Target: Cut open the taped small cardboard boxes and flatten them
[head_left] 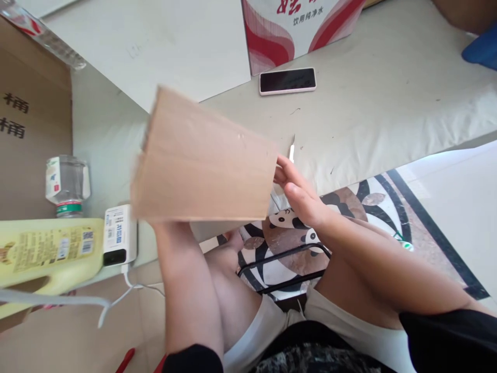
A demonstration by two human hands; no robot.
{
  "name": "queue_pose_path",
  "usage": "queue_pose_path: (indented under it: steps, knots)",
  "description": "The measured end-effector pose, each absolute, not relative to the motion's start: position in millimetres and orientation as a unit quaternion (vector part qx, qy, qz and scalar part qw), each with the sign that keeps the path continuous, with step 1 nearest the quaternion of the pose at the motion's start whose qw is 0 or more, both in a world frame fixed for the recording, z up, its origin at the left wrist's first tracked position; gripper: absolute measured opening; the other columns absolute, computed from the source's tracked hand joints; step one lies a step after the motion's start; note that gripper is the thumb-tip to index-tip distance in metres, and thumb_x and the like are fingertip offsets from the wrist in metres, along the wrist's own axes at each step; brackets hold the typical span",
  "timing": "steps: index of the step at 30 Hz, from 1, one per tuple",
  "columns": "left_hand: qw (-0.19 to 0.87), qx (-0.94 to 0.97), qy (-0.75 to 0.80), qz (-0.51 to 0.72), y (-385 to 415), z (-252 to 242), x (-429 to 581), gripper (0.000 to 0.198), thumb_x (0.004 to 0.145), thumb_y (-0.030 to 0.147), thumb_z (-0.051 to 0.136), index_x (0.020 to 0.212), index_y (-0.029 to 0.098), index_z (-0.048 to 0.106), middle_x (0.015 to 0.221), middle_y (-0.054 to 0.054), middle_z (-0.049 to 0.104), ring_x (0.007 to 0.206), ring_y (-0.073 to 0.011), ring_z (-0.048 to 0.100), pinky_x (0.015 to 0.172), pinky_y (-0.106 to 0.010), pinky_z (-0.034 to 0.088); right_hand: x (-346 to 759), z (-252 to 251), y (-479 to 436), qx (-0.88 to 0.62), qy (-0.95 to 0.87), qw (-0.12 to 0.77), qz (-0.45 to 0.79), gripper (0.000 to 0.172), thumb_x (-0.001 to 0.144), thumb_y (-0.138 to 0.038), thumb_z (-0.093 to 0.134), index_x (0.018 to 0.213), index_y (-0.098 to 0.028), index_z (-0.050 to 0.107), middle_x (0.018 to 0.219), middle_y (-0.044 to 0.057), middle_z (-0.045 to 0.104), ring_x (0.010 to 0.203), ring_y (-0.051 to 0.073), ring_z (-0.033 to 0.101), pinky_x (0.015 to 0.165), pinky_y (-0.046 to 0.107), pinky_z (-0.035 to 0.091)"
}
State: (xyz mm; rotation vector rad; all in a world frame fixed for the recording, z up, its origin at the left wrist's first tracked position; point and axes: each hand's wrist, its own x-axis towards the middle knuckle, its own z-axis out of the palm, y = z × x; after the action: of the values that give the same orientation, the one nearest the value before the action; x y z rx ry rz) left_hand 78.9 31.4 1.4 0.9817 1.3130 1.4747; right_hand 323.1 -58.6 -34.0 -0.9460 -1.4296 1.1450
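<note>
A brown cardboard piece [212,160] is held up in front of me above my lap, its left edge blurred. My left forearm reaches up behind it, and the cardboard hides the fingers of my left hand. At the cardboard's right edge is my right hand [297,189], with its fingertips partly behind the board and its thumb apart from them. Just beyond that hand, a small white-handled knife [292,150] lies on the covered table [361,109]. Further back, a phone [288,81] lies face up.
A red-and-white box [298,31] and a white panel [174,46] stand at the back. On the left are a clear bottle [70,181], a yellow jug [50,251], a white power bank [118,233] with a cable, and a large carton [34,150].
</note>
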Motion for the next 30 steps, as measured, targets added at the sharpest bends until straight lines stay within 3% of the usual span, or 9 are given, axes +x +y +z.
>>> queue_pose_path:
  steps: [2,4,7,11,15,19,25,27,30]
  knots:
    - [0.495,0.333,0.527,0.605,26,1,91,0.021,0.09,0.04,0.05,0.084,0.022,0.06,0.092,-0.002,0.071,0.104,-0.0223,0.066,0.08,-0.034,0.055,325,-32,-59,-0.396,-0.632,0.514,0.423,0.073,0.096,-0.073,0.042,0.155,-0.031,0.042,0.164,0.009,0.044,0.155,0.028,0.039,0.127,0.053,0.034]
    - [0.56,0.273,0.557,0.55,23,-1,102,0.022,0.088,0.035,0.05,0.076,0.02,0.06,0.074,-0.003,0.066,0.07,-0.0158,0.061,0.054,-0.026,0.047,328,-33,-58,-0.419,-0.661,0.503,0.366,0.07,0.097,-0.07,0.045,0.156,-0.031,0.043,0.17,0.007,0.033,0.16,0.029,0.028,0.13,0.055,0.028]
    - [0.605,0.251,0.573,0.493,21,-7,111,0.025,0.088,0.036,0.049,0.077,0.019,0.064,0.068,-0.003,0.064,0.055,-0.0134,0.056,0.045,-0.022,0.042,334,-40,-56,-0.468,-0.662,0.487,0.326,0.077,0.096,-0.072,0.044,0.161,-0.031,0.035,0.173,0.007,0.025,0.162,0.031,0.02,0.128,0.06,0.03]
    - [0.615,0.26,0.564,0.486,23,-15,111,0.027,0.089,0.043,0.055,0.086,0.02,0.068,0.074,-0.004,0.071,0.057,-0.0171,0.067,0.047,-0.024,0.051,338,-50,-51,-0.493,-0.657,0.472,0.32,0.075,0.098,-0.071,0.04,0.162,-0.032,0.034,0.17,0.007,0.034,0.16,0.031,0.029,0.13,0.06,0.027]
    - [0.633,0.304,0.557,0.444,22,-18,106,0.037,0.089,0.053,0.059,0.098,0.02,0.07,0.081,-0.005,0.072,0.057,-0.0179,0.072,0.045,-0.023,0.051,337,-48,-48,-0.482,-0.682,0.459,0.303,0.074,0.1,-0.068,0.039,0.161,-0.029,0.034,0.169,0.008,0.036,0.16,0.03,0.028,0.132,0.058,0.022]
    - [0.65,0.333,0.569,0.378,18,-12,102,0.038,0.091,0.051,0.054,0.106,0.018,0.067,0.087,-0.007,0.075,0.059,-0.0184,0.073,0.044,-0.022,0.049,337,-41,-50,-0.46,-0.707,0.471,0.257,0.071,0.1,-0.068,0.038,0.16,-0.031,0.037,0.168,0.006,0.038,0.16,0.031,0.026,0.133,0.059,0.017]
    - [0.711,0.394,0.573,0.108,10,-14,102,0.044,0.092,0.047,0.043,0.098,0.015,0.074,0.085,-0.014,0.078,0.052,-0.0222,0.069,0.035,-0.024,0.034,340,-39,-56,-0.47,-0.671,0.536,0.204,0.065,0.096,-0.073,0.035,0.146,-0.035,0.052,0.168,0.004,0.035,0.156,0.035,0.034,0.124,0.059,0.037]
    - [0.653,0.433,0.619,0.063,11,-21,103,0.036,0.091,0.041,0.051,0.091,0.014,0.075,0.078,-0.012,0.075,0.058,-0.0258,0.071,0.043,-0.028,0.045,340,-39,-57,-0.47,-0.664,0.546,0.2,0.058,0.097,-0.07,0.039,0.136,-0.033,0.059,0.168,0.004,0.034,0.155,0.035,0.036,0.123,0.059,0.038]
    - [0.527,0.48,0.669,0.213,17,-32,103,0.024,0.089,0.036,0.062,0.095,0.015,0.072,0.087,-0.012,0.074,0.09,-0.0367,0.076,0.074,-0.052,0.062,337,-37,-57,-0.429,-0.674,0.561,0.216,0.04,0.099,-0.056,0.048,0.126,-0.031,0.064,0.168,0.005,0.037,0.155,0.033,0.037,0.124,0.057,0.037]
